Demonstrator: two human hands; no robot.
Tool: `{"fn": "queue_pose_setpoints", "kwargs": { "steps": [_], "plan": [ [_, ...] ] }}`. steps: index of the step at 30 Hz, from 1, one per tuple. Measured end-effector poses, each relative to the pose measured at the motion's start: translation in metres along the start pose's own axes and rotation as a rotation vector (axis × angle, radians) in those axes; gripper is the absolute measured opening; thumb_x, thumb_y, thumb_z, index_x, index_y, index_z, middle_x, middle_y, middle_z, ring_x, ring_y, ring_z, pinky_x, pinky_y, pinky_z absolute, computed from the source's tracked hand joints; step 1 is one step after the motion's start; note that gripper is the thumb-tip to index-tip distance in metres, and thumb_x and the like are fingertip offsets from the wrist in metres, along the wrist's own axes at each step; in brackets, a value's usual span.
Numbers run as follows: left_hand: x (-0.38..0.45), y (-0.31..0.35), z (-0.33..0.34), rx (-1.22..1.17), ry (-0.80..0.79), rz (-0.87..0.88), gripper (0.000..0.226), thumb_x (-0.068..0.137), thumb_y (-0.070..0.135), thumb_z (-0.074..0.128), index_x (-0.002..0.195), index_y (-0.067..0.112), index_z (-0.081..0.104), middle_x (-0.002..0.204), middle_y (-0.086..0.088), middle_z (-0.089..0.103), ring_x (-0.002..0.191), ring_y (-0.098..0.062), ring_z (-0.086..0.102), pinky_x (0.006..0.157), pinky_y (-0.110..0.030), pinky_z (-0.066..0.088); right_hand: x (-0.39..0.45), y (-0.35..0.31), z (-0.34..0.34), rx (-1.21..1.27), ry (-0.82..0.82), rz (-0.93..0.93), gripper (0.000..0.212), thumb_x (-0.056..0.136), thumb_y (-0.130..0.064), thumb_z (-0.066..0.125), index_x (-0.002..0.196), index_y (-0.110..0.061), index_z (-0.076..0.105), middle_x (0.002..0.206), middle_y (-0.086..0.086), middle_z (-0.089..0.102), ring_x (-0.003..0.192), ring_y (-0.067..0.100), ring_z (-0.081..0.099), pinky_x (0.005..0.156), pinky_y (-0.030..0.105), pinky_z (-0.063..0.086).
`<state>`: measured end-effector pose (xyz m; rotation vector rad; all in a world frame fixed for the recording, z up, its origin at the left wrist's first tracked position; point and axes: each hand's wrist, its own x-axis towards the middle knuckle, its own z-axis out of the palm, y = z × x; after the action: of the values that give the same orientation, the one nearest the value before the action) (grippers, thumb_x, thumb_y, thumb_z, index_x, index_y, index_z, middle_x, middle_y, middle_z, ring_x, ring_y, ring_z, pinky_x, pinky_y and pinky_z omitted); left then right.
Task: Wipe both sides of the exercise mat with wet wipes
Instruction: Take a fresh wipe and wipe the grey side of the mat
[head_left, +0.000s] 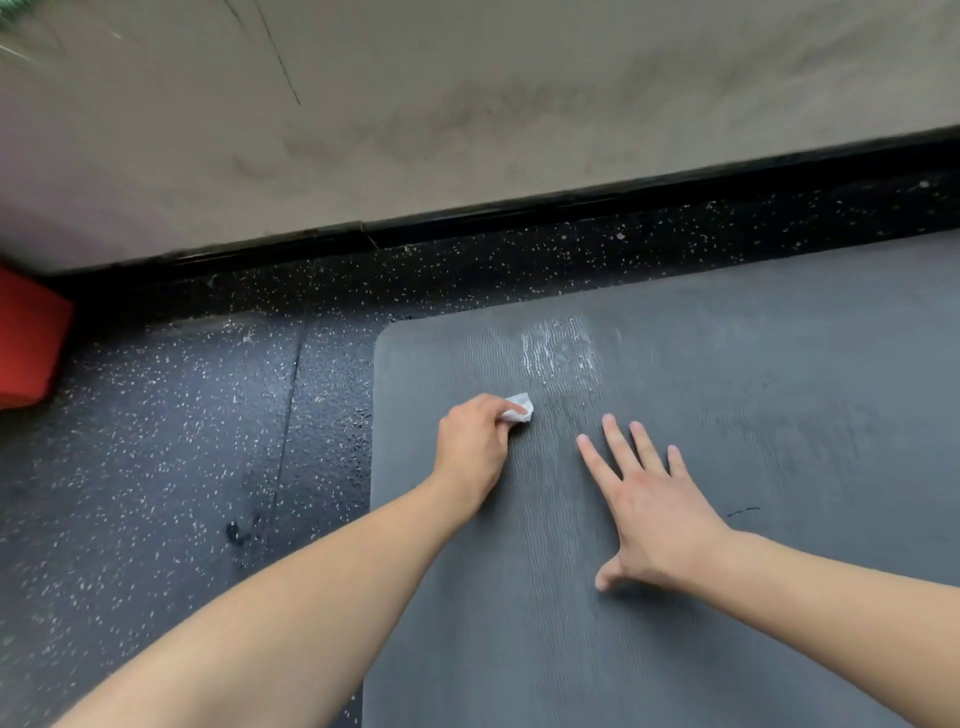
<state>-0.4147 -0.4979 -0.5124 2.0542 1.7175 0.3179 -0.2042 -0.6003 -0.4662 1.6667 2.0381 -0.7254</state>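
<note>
The exercise mat (675, 597) is lying flat on the speckled dark floor (156, 467), filling the lower right of the frame, its rounded corner pointing toward the upper centre. It is looking soft, light and floppy, with a ribbed face that should be gripping rather than sliding; for flipping, that corner or the left edge seems the best hold. The right hand (649, 504) is resting on it, spread flat and holding nothing, at centre right. The left hand (470, 447) is curling closed around a crumpled wet wipe (519, 408), pressing it against the mat just below a streaky wet patch (558, 351).
</note>
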Motion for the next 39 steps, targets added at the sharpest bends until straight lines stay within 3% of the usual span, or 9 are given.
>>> {"fn": "queue_pose_setpoints", "kwargs": {
  "steps": [6, 11, 15, 20, 25, 28, 34, 37, 39],
  "plan": [
    [-0.11, -0.006, 0.012, 0.006, -0.243, 0.338, 0.024, 0.086, 0.016, 0.061, 0.098, 0.033, 0.072, 0.103, 0.011, 0.071, 0.087, -0.02, 0.066, 0.075, -0.029, 0.052, -0.001, -0.002, 0.017, -0.101, -0.002, -0.033, 0.164, 0.059, -0.086, 0.078, 0.162, -0.013, -0.026, 0.168, 0.018, -0.036, 0.156, 0.046, -0.026, 0.127, 0.067, 0.004],
    [-0.12, -0.001, 0.01, -0.162, -0.264, 0.188, 0.023, 0.086, 0.009, 0.07, 0.093, 0.03, 0.078, 0.097, 0.014, 0.073, 0.092, -0.003, 0.067, 0.087, -0.023, 0.053, -0.007, -0.004, 0.024, -0.057, 0.024, -0.034, 0.161, 0.062, -0.084, 0.078, 0.163, -0.012, -0.024, 0.168, 0.017, -0.034, 0.157, 0.044, -0.026, 0.128, 0.065, 0.001],
    [-0.108, 0.008, 0.002, -0.268, -0.034, -0.117, 0.018, 0.086, 0.01, 0.075, 0.093, 0.025, 0.081, 0.094, 0.013, 0.075, 0.091, 0.001, 0.066, 0.084, -0.012, 0.047, -0.044, -0.012, 0.047, 0.003, 0.018, -0.096, 0.16, 0.064, -0.086, 0.073, 0.162, -0.005, -0.023, 0.167, 0.018, -0.036, 0.157, 0.039, -0.028, 0.13, 0.059, -0.002],
    [-0.153, 0.009, 0.027, -0.032, -0.154, 0.136, 0.02, 0.088, 0.018, 0.066, 0.095, 0.032, 0.077, 0.1, 0.013, 0.071, 0.091, -0.014, 0.067, 0.08, -0.03, 0.055, -0.072, -0.024, 0.083, -0.052, -0.016, -0.174, 0.159, 0.068, -0.089, 0.067, 0.156, 0.006, -0.025, 0.161, 0.028, -0.041, 0.152, 0.041, -0.038, 0.127, 0.063, -0.01],
    [-0.238, 0.003, 0.04, -0.051, -0.34, 0.399, 0.025, 0.087, 0.018, 0.055, 0.098, 0.035, 0.071, 0.102, 0.016, 0.068, 0.082, -0.013, 0.063, 0.071, -0.025, 0.055, -0.071, -0.025, 0.094, -0.071, 0.014, -0.183, 0.159, 0.069, -0.09, 0.066, 0.155, 0.007, -0.025, 0.159, 0.031, -0.042, 0.149, 0.043, -0.041, 0.125, 0.065, -0.013],
    [-0.245, 0.002, 0.04, -0.079, -0.373, 0.384, 0.024, 0.089, 0.02, 0.056, 0.098, 0.035, 0.073, 0.1, 0.015, 0.068, 0.083, -0.012, 0.064, 0.073, -0.025, 0.055, -0.077, -0.022, 0.1, -0.059, 0.035, -0.221, 0.158, 0.066, -0.092, 0.065, 0.16, 0.005, -0.017, 0.163, 0.029, -0.038, 0.152, 0.043, -0.037, 0.126, 0.066, -0.011],
    [-0.231, 0.02, 0.022, -0.197, -0.216, 0.078, 0.017, 0.092, 0.023, 0.064, 0.099, 0.031, 0.077, 0.095, 0.014, 0.07, 0.087, -0.003, 0.066, 0.081, -0.017, 0.05, -0.114, -0.022, 0.13, -0.122, 0.071, -0.497, 0.155, 0.063, -0.093, 0.063, 0.163, 0.007, 0.001, 0.17, 0.029, -0.019, 0.159, 0.045, -0.017, 0.127, 0.068, 0.008],
    [-0.265, 0.019, 0.03, -0.104, -0.354, 0.182, 0.024, 0.091, 0.032, 0.054, 0.1, 0.037, 0.076, 0.099, 0.015, 0.069, 0.09, -0.006, 0.065, 0.079, -0.022, 0.052, -0.124, -0.025, 0.141, -0.173, 0.103, -0.55, 0.144, 0.074, -0.087, 0.064, 0.162, 0.01, 0.004, 0.169, 0.032, -0.018, 0.159, 0.047, -0.016, 0.128, 0.066, 0.012],
    [-0.292, 0.015, 0.036, -0.062, -0.447, 0.315, 0.02, 0.088, 0.025, 0.063, 0.1, 0.036, 0.075, 0.099, 0.014, 0.069, 0.086, -0.011, 0.066, 0.073, -0.026, 0.057, -0.129, -0.027, 0.148, -0.215, 0.134, -0.577, 0.136, 0.081, -0.081, 0.063, 0.162, 0.011, 0.004, 0.169, 0.034, -0.017, 0.159, 0.047, -0.016, 0.128, 0.063, 0.013]
  ]
}}
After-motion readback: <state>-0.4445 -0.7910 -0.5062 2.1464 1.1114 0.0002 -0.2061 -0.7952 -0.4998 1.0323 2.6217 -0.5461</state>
